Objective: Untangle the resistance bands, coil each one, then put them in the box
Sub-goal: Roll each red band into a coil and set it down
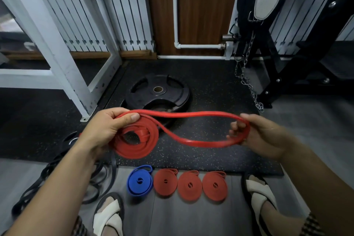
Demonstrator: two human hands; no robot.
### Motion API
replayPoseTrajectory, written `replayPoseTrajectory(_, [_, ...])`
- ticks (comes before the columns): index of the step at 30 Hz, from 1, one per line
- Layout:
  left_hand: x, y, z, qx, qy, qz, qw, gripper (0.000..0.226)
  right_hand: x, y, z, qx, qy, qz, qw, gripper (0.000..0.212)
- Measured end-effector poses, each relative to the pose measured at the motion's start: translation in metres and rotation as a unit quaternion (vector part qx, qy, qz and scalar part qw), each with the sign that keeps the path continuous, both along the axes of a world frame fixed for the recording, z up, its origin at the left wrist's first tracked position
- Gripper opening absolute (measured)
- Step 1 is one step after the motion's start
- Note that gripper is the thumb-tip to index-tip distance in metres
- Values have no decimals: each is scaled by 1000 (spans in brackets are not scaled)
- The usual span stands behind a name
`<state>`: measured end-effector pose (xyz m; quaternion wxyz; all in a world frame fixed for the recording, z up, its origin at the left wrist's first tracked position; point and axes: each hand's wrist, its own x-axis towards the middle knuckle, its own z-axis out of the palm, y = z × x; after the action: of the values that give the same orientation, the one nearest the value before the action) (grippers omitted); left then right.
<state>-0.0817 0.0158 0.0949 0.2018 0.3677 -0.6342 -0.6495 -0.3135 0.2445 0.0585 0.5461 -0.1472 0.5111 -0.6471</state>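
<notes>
At centre frame a red resistance band point(183, 128) is held above the floor between both hands, partly wound. The left hand point(107, 126) grips the wound portion — thumb pressed on top of the turns, fingers curled beneath — so that a loose coil hangs at centre left. The unwound remainder runs as a long loop to the right, where the right hand point(260, 134) holds its far end, with the fingers curled through the loop. Along the lower centre, four finished coils lie in a row on the grey floor: a blue coil point(140, 181) at left, then three red coils point(189, 185), each just beside the next. A tangle of black bands point(63, 176) lies at lower left, partly hidden under the left forearm. A black weight plate point(159, 92) lies flat on the speckled mat point(210, 86) above the hands. Sandalled feet point(109, 214) show at the bottom edge.
</notes>
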Motion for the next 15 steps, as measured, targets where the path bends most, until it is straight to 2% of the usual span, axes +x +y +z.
replayPoseTrajectory(1, [0,1,3,2,0,-11,1000,14,2,-1,-1,75,64,-8,995,31])
replayPoseTrajectory(2, [0,3,5,3,-2,-24,1000,18,4,-1,-4,163,148,-14,975,25])
replayPoseTrajectory(4, [-1,7,8,2,-13,-59,998,19,7,-3,-11,309,301,36,902,27])
replayPoseTrajectory(7, [-8,14,7,-18,-39,-101,994,14,12,-6,-22,384,478,179,769,15])
replayPoseTrajectory(8, [-10,17,6,-32,-48,-111,992,11,16,-8,-22,371,518,194,746,9])
replayPoseTrajectory(9, [-12,18,5,-55,-58,-122,989,9,21,-11,-21,332,538,190,752,13])
replayPoseTrajectory(10, [-15,20,4,-78,-67,-136,985,8,27,-17,-18,271,532,169,784,19])
replayPoseTrajectory(12, [-20,24,2,-110,-81,-163,977,8,44,-29,-9,124,481,111,861,21])
replayPoseTrajectory(13, [-23,26,1,-119,-82,-175,974,7,53,-36,-4,66,446,98,887,24])
replayPoseTrajectory(15, [-28,29,1,-121,-76,-188,972,6,68,-47,0,-6,384,107,917,31])
